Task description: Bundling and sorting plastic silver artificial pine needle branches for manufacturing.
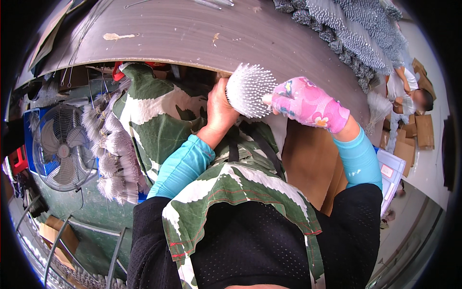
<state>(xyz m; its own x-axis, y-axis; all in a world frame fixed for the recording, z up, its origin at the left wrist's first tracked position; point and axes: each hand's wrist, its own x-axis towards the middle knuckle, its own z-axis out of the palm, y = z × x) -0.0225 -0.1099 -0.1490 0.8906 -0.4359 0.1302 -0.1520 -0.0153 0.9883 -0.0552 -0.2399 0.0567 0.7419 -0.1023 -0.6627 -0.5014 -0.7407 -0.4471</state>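
A thick round bundle of thin wire brushes [250, 90] stands at the near edge of the table, its many pale tips fanned out toward me. My bare left hand [221, 107] is wrapped round its left side. At the bundle's right side is my right hand [308, 103], in a pink flowered glove with bare fingertips. Its fingers are curled and pinched together against the outer tips. Anything between those fingertips is too small to make out. Blue sleeves cover both my forearms.
The brown table [183, 33] curves across the front. A heap of grey twisted-wire pieces [356, 33] lies at its far right. To the left stand a fan [63, 150] and hanging pale brush bundles [115, 164]. Cardboard [308, 159] is below my right arm; another person [406, 91] sits far right.
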